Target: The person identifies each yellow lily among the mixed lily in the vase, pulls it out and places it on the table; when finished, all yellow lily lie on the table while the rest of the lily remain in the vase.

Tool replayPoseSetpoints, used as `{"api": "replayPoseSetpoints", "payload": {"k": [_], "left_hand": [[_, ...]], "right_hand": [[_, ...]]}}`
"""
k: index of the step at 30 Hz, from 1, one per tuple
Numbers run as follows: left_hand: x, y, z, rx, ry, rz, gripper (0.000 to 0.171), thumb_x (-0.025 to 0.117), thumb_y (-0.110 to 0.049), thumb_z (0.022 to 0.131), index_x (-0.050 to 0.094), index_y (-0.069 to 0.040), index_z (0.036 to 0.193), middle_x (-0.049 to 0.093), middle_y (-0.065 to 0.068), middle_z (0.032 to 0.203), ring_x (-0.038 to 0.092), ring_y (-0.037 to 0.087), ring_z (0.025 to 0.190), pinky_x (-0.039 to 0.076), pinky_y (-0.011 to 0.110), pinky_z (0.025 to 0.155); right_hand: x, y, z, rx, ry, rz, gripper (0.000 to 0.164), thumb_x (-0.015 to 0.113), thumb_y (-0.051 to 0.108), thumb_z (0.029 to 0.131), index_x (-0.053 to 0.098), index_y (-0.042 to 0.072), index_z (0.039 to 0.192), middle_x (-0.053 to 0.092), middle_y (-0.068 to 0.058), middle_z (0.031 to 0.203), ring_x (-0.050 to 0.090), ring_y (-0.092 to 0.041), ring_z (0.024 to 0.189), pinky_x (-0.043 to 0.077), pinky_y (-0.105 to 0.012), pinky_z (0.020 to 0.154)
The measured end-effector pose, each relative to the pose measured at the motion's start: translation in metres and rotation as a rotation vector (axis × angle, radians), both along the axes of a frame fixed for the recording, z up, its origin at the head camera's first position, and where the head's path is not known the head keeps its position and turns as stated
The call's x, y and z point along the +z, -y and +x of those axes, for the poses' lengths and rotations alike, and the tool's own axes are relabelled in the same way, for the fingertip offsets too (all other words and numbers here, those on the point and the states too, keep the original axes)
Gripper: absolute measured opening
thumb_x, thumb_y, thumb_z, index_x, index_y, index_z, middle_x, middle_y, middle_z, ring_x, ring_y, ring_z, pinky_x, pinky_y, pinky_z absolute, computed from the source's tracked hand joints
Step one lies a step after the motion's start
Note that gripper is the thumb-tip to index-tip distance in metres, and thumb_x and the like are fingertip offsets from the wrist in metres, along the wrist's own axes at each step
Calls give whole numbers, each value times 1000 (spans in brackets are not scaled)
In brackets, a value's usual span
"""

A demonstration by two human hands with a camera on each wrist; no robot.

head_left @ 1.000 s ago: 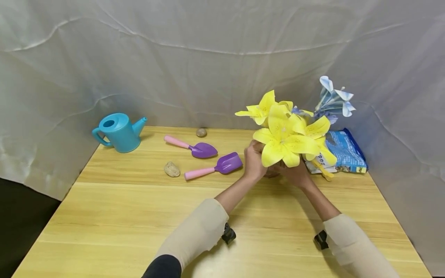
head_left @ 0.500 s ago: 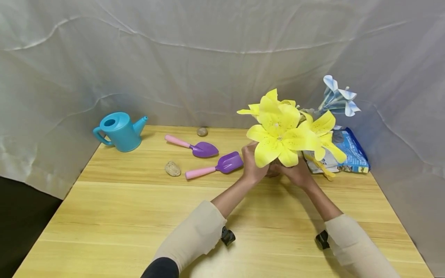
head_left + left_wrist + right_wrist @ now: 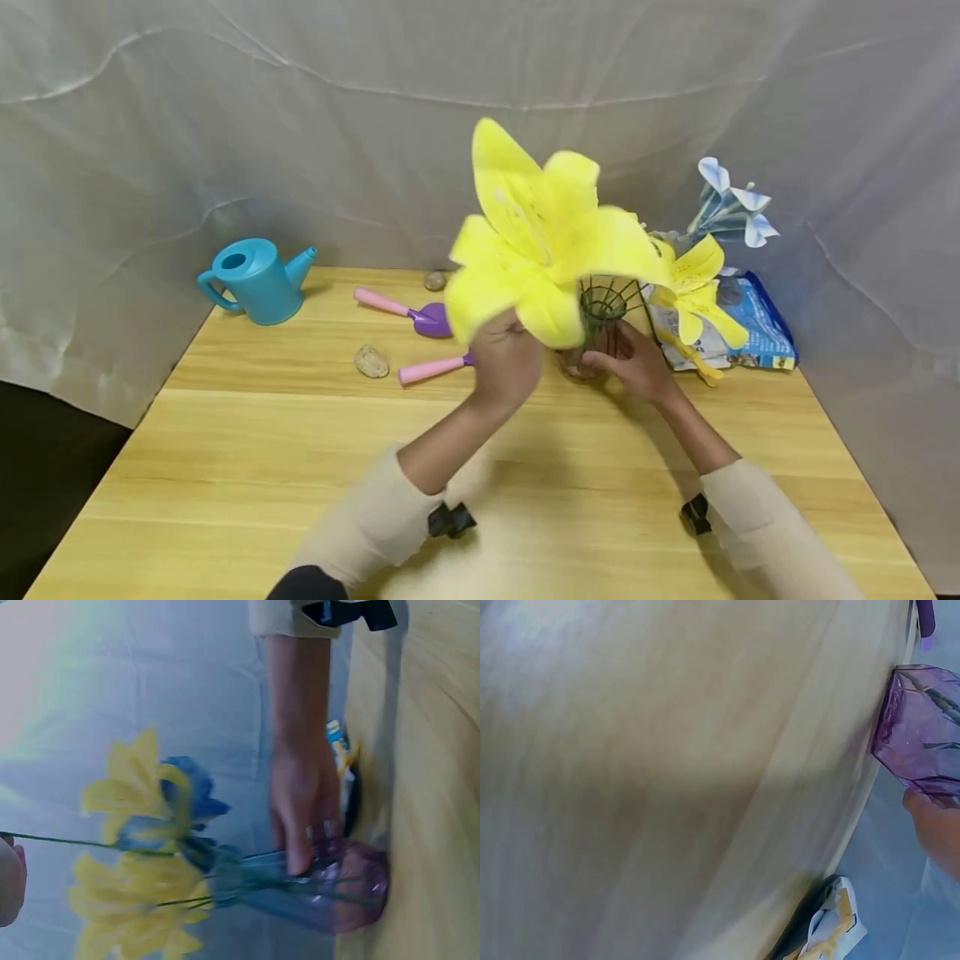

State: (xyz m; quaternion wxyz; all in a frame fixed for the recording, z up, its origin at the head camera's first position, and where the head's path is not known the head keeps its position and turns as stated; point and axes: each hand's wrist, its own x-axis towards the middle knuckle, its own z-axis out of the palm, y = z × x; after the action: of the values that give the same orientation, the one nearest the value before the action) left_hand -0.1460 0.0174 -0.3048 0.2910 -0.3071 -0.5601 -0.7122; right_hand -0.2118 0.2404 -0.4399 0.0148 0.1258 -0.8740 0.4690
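My left hand (image 3: 506,367) pinches the green stem (image 3: 67,839) of a large yellow lily (image 3: 540,250), raised to the left of a clear vase with a pinkish base (image 3: 360,889). The vase stands upright on the table, with a dark wire grid (image 3: 603,307) at its mouth in the head view. My right hand (image 3: 641,367) grips the vase low on its right side, thumb in front. More yellow lilies (image 3: 697,279) and a pale blue flower (image 3: 731,212) rise around the vase. The held lily's bloom covers part of the head view.
A blue watering can (image 3: 258,285) stands at the back left. Between it and the vase lie two purple trowels with pink handles (image 3: 431,369), partly hidden, and two stones (image 3: 371,362). A blue-and-white bag (image 3: 761,329) lies at the right, against the curtain.
My left hand has left the vase and moved left and up towards the camera, drawing a yellow lily with it. The wire grid at the vase's mouth now shows. My right hand stays on the vase.
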Motion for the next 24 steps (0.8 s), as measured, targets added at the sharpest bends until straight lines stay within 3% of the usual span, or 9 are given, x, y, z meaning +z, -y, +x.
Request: {"api": "replayPoseSetpoints", "payload": {"k": [1, 2, 5, 10, 12, 15, 17, 22, 24], "left_hand": [[3, 9, 3, 114, -33, -63, 15, 50, 14, 80, 53, 14, 65, 53, 4, 59, 46, 7, 54, 46, 18, 53], [6, 16, 3, 61, -22, 96, 10, 56, 16, 75, 54, 15, 66, 57, 7, 60, 50, 9, 54, 48, 21, 53], [8, 49, 9, 91, -1, 17, 10, 62, 12, 73, 61, 13, 82, 64, 19, 77, 60, 16, 60, 52, 27, 53], [-14, 119, 15, 124, 301, -82, 15, 60, 9, 77, 58, 16, 89, 61, 26, 85, 64, 25, 72, 52, 38, 64], [-45, 160, 4, 157, 456, -106, 19, 62, 3, 78, 59, 13, 93, 61, 25, 88, 63, 29, 76, 52, 39, 66], [-120, 233, -21, 178, 601, -158, 24, 65, -9, 79, 62, 4, 99, 63, 18, 93, 62, 27, 79, 52, 35, 65], [-137, 262, -21, 196, 709, -256, 28, 63, -14, 82, 61, 3, 104, 61, 19, 98, 61, 26, 83, 52, 34, 67], [-102, 281, 14, 208, 1014, -491, 38, 56, -18, 87, 51, 10, 112, 56, 22, 102, 60, 21, 87, 50, 34, 74], [-109, 297, 16, 193, 1074, -494, 45, 60, -23, 84, 50, 9, 113, 58, 16, 100, 60, 17, 86, 50, 33, 75]], "right_hand": [[-2, 0, -1, -9, -7, -2, 51, 67, 35, 77, 47, 20, 121, 53, -8, 110, 51, -23, 97, 45, -35, 75], [-4, 0, -3, -21, -13, 10, 51, 67, 36, 77, 47, 23, 122, 53, -7, 111, 51, -22, 96, 45, -34, 74], [-6, 0, -5, -27, -28, 31, 58, 67, 38, 76, 41, 32, 128, 49, -1, 122, 50, -19, 103, 45, -36, 79], [-3, 0, -5, -19, -37, 37, 58, 67, 37, 76, 41, 31, 128, 49, -2, 124, 49, -22, 107, 45, -38, 82], [-1, 1, -4, -16, -27, 23, 58, 67, 36, 77, 42, 30, 128, 48, -2, 126, 47, -24, 110, 44, -39, 85], [0, 1, -2, -12, -12, 17, 57, 67, 36, 77, 42, 30, 128, 48, -2, 125, 47, -26, 111, 44, -40, 85], [0, 0, -1, -13, 1, 14, 57, 67, 37, 76, 43, 30, 127, 49, -1, 122, 48, -23, 109, 44, -38, 84], [0, -1, 0, -21, 8, 18, 56, 67, 41, 74, 45, 30, 124, 52, 2, 115, 50, -17, 103, 45, -36, 82], [0, -1, -1, -21, 9, 16, 55, 67, 41, 74, 45, 31, 123, 52, 4, 114, 50, -16, 103, 45, -35, 81]]}}
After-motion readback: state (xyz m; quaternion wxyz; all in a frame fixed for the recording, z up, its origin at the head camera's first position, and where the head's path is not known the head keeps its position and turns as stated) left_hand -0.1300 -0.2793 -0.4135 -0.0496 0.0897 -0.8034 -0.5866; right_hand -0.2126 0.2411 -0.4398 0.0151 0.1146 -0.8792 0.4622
